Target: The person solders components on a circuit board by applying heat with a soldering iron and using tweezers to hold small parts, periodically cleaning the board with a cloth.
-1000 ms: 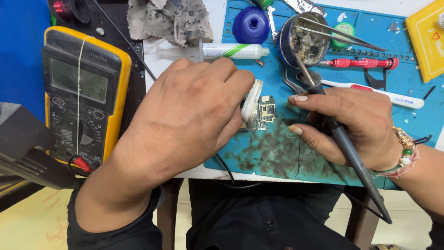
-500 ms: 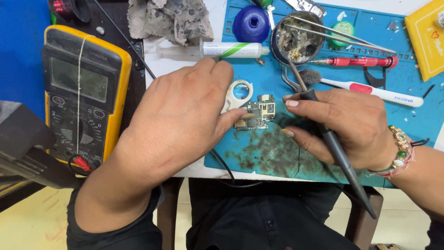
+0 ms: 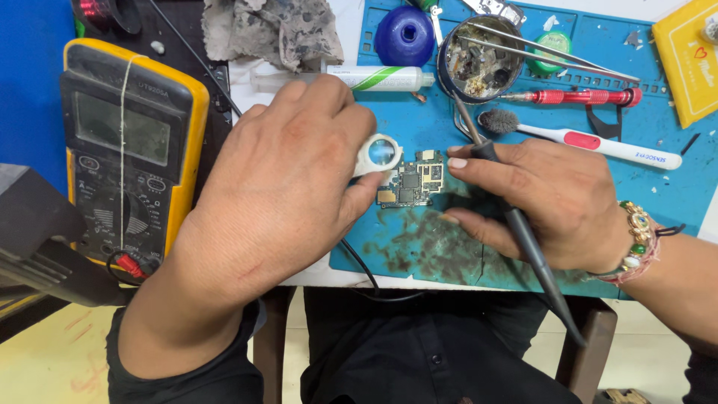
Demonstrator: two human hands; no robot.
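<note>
Left hand (image 3: pixel 288 187), centre-left of frame, fingers curled and pinching a small white loupe (image 3: pixel 379 153) between thumb and fingertips, lens tipped over the circuit board (image 3: pixel 411 182), likely so the parts read larger. Board lies flat on the blue work mat (image 3: pixel 673 187), mid-frame, just right of the loupe, on the mat's dark stained patch.

Right hand (image 3: pixel 542 206), centre-right, closed in a pen-style grip on a black soldering iron (image 3: pixel 523 232); shaft runs down to lower right, tip points up-left past the board's right edge. Can't tell if the tip touches the board, fingers block it. Index finger rests beside the board, probably to steady the hand.

Above the hands: round tin of scraps (image 3: pixel 480 60) with tweezers (image 3: pixel 553 49) laid across its rim, red screwdriver (image 3: pixel 572 96), white brush (image 3: pixel 583 141), blue dome-shaped holder (image 3: pixel 404 34), white syringe tube (image 3: pixel 374 77), dirty rag (image 3: pixel 273 30). Yellow multimeter (image 3: pixel 131 150) at left, off the mat, within reach. Yellow box (image 3: pixel 688 60) upper right corner.
</note>
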